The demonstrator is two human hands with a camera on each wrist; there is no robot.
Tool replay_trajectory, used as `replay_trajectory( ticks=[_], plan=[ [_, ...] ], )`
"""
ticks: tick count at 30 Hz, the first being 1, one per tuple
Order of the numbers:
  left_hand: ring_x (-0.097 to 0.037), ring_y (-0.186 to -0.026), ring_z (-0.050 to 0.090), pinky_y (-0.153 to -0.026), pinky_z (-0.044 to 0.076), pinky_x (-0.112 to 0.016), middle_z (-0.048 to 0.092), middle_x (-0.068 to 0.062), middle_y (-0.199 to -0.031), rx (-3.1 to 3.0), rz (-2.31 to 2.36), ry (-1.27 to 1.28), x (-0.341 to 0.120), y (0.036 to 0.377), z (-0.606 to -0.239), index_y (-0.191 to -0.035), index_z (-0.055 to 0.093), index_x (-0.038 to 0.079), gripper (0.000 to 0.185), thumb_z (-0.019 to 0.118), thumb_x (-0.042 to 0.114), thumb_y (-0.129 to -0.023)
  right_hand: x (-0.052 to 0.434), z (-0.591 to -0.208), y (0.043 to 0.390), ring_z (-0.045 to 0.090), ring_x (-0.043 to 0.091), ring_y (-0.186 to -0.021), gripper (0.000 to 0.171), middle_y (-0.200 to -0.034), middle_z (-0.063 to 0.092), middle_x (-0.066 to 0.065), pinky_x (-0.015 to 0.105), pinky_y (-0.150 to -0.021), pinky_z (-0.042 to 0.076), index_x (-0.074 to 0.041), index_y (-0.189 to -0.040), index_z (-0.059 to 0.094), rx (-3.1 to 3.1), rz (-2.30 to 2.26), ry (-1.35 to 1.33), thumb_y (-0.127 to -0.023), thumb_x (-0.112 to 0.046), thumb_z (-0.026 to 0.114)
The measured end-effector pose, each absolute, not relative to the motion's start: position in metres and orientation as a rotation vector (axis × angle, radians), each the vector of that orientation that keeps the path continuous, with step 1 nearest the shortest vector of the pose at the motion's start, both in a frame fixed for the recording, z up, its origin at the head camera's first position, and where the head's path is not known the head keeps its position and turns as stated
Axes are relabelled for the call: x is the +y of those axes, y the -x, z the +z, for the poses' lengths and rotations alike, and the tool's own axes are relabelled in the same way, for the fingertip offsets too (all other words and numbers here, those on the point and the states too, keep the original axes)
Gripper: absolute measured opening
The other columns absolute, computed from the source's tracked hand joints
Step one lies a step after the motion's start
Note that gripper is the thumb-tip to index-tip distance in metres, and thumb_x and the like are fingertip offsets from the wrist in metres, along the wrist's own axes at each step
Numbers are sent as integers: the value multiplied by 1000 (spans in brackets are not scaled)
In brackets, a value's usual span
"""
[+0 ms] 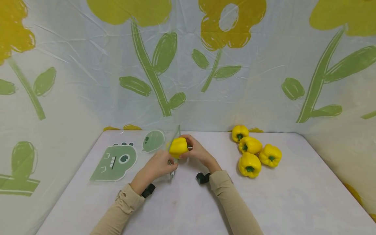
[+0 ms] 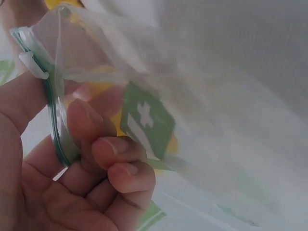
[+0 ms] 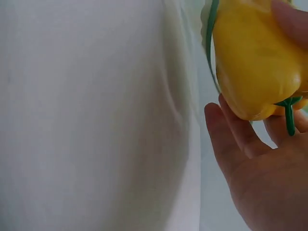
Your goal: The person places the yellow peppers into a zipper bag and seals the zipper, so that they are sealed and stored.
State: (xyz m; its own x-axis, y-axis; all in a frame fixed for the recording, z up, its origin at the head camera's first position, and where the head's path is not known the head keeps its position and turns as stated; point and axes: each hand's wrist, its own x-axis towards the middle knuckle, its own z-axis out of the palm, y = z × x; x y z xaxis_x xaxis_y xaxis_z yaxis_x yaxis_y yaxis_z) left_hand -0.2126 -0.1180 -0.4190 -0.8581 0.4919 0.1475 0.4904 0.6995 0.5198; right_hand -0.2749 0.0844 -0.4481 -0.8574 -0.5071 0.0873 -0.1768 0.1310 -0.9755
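Note:
A yellow bell pepper (image 1: 178,147) is gripped by my right hand (image 1: 197,151) at the mouth of a clear zip bag (image 1: 117,163). The bag lies to the left, printed with a green dinosaur face and a speech bubble. In the right wrist view the pepper (image 3: 255,62) shows its green stem toward my palm, beside the bag's green zip edge (image 3: 210,33). My left hand (image 1: 158,163) holds the bag's opening. In the left wrist view its curled fingers (image 2: 130,175) grip the zip strip (image 2: 53,115), which carries a white slider (image 2: 33,65).
Several more yellow bell peppers (image 1: 249,164) sit grouped on the white table (image 1: 279,202) to the right. A flower-printed cloth (image 1: 258,81) hangs behind the table and at both sides. Black wrist cameras (image 1: 202,178) are strapped at the cuffs.

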Motion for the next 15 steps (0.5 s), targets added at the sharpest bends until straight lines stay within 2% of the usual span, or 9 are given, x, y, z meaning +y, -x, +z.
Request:
replay_trajectory(
  ticks=[4,8,11,15],
  plan=[
    [-3,-43,29,-44,27,-20,32,14,-47,2894,877,-863,-118,211,-416,-56,63,13,25,71,10,-79,77,-452,276,43,28,-129,76,-145,46,7,50,-108,34,-13,-148,39,2180,-1660,671,-80,-10,75],
    [-3,-44,32,-45,29,-19,40,12,-50,2888,875,-884,-116,208,-413,-60,67,9,19,72,8,-78,71,-454,276,37,30,-137,82,-153,37,10,51,-110,31,-15,-154,30,2179,-1601,637,-85,-15,74],
    [-2,-44,31,-44,29,-19,42,11,-50,2890,866,-900,-115,206,-412,-61,68,9,20,74,9,-79,68,-456,275,38,33,-136,85,-154,34,14,52,-110,32,-15,-157,23,2190,-1592,589,-87,-18,73],
    [-1,-44,28,-44,26,-18,36,12,-49,2891,862,-976,-113,205,-414,-56,64,10,27,74,11,-81,61,-458,275,46,32,-127,81,-149,40,17,50,-107,35,-17,-155,26,2228,-1620,544,-88,-16,72]
  ],
)
